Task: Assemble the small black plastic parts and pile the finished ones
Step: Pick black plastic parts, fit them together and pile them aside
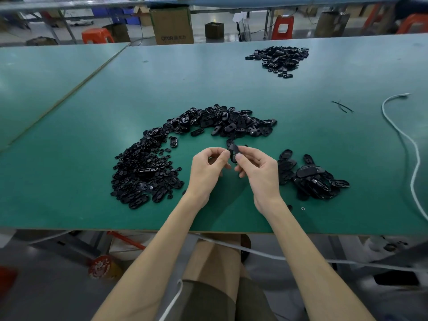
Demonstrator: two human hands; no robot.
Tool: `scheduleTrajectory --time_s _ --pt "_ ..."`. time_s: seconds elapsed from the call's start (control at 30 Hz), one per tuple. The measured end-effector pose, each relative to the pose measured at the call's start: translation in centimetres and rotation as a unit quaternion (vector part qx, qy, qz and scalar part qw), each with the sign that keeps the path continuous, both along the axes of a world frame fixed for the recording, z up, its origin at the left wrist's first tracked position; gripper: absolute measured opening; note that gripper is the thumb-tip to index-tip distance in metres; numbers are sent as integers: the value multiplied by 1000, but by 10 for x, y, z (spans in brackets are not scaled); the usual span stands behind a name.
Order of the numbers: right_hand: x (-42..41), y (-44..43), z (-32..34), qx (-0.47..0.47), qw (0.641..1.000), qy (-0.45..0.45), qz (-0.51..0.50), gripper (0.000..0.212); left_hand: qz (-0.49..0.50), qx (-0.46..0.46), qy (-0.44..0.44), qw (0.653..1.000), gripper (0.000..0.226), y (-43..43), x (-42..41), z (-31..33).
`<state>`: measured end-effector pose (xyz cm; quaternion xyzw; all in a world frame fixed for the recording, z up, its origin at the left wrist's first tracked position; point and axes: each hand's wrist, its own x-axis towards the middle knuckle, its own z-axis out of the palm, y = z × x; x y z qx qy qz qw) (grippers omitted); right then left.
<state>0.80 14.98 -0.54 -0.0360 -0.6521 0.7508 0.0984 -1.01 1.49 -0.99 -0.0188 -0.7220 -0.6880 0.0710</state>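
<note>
Held item: one oval black part (232,154), gripped between both hands above the green table (92,112).
Right hand (257,170): fingers are curled; the part is pinched between thumb and forefinger, and the other fingers are folded beneath.
Left hand (208,169): fingers are curled; thumb and forefinger tips are pressed against the part's left edge. Whether a smaller piece is also pinched there cannot be told.
Arc-shaped heap (222,121): black oval shells, laid just beyond the fingertips.
Left heap (143,172): small round black pieces mixed with oval shells, spread to the left of the left hand's fingers.
Right heap (312,181): oval black parts, piled near the right hand's fingers, on their right.
Far pile (278,57): black parts, set well beyond the fingers, toward the right.
Black strips (342,106): thin, laid well apart from the fingers, on the right.
White cable (414,154): trailed across the table, far right of the fingers.
</note>
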Motion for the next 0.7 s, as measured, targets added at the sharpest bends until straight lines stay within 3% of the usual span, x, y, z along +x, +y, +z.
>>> scheduleTrajectory --time_s 0.33,0.57,0.7 --pt "-2 0 -3 -1 1000 -5 -5 15 -15 37 -19 999 12 -2 0 -1" --pt "0 0 -3 -20 1000 -1 -1 13 -49 190 -83 977 13 -11 -1 4" --pt "-1 0 -3 -22 1000 -1 1 13 -54 202 -91 974 9 -9 -1 6"
